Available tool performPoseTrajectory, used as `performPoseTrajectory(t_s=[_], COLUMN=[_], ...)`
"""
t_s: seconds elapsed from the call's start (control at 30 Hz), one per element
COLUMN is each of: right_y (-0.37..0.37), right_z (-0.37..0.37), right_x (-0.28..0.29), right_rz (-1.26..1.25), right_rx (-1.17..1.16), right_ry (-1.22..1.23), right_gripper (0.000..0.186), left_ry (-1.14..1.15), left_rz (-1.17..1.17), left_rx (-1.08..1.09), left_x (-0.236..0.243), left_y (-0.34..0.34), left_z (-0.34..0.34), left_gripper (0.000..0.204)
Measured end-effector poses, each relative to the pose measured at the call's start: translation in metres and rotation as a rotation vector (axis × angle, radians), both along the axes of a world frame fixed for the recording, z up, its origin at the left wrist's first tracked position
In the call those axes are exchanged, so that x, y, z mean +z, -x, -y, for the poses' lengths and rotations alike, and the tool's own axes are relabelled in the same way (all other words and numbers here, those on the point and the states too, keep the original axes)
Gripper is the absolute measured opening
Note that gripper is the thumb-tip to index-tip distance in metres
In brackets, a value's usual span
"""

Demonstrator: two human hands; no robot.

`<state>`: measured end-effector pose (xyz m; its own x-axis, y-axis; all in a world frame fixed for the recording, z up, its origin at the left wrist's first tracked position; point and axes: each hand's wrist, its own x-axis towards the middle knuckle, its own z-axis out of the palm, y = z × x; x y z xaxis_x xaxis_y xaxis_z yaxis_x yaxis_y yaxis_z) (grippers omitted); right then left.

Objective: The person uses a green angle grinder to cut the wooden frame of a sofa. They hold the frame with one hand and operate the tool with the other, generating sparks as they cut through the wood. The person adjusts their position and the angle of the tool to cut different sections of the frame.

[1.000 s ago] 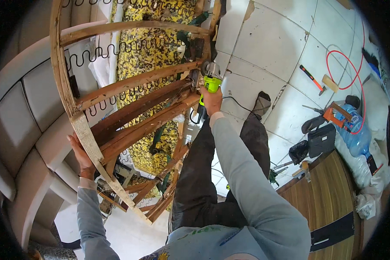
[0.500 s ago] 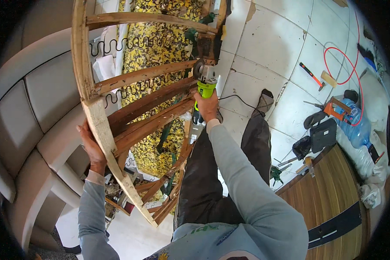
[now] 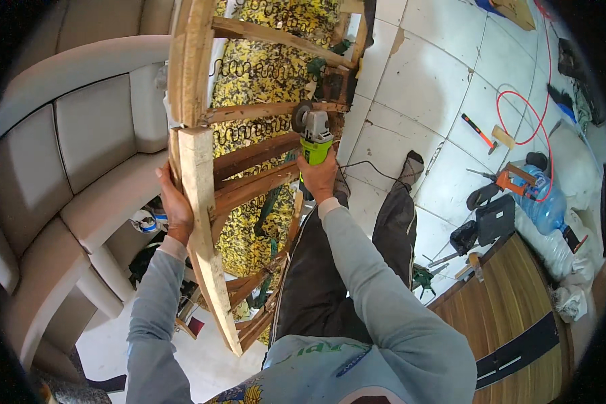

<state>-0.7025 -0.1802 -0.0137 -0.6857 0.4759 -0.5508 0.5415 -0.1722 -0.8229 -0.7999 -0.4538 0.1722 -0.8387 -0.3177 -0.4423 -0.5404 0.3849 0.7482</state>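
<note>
My right hand is wrapped round a green angle grinder, whose disc end lies over the dark crossbars of a wooden furniture frame; whether the disc touches wood is unclear. My left hand grips the frame's pale outer beam on its left side. Under and between the bars show zigzag springs and yellow speckled foam. A black cord runs from the grinder across the floor.
A grey upholstered sofa curves along the left. On the tiled floor lie a hammer, red hose, orange tool, blue water jug and black case. A wood-grain panel is at lower right.
My left hand and the frame's outer beam have swung rightward, exposing more sofa. The grinder in my right hand has moved slightly down and left relative to its earlier spot.
</note>
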Motion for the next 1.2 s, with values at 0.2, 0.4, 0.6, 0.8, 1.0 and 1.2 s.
performPoseTrajectory(t_s=[0.2, 0.4, 0.6, 0.8, 1.0, 1.2], right_y=[0.009, 0.016, 0.029, 0.036, 0.048, 0.055], right_z=[0.014, 0.030, 0.030, 0.027, -0.002, -0.017], right_x=[0.042, 0.078, 0.106, 0.116, 0.115, 0.111], right_rz=[-0.022, -0.117, -0.197, -0.254, -0.331, -0.367], right_rx=[0.116, 0.140, 0.175, 0.277, 0.358, 0.443], right_ry=[-0.067, -0.124, -0.176, -0.204, -0.277, -0.283], right_gripper=[0.063, 0.065, 0.065, 0.063, 0.062, 0.065], left_ry=[0.073, 0.164, 0.233, 0.191, 0.239, 0.191], left_rz=[-0.033, -0.059, -0.049, -0.114, -0.116, -0.125], left_rx=[-0.042, -0.092, -0.066, -0.056, -0.095, -0.092], left_x=[0.004, 0.003, -0.007, -0.021, -0.009, -0.006], left_y=[0.005, 0.007, 0.007, 0.000, 0.005, 0.003], left_z=[-0.015, -0.024, -0.017, 0.001, -0.018, -0.017], left_gripper=[0.080, 0.078, 0.082, 0.079, 0.077, 0.077])
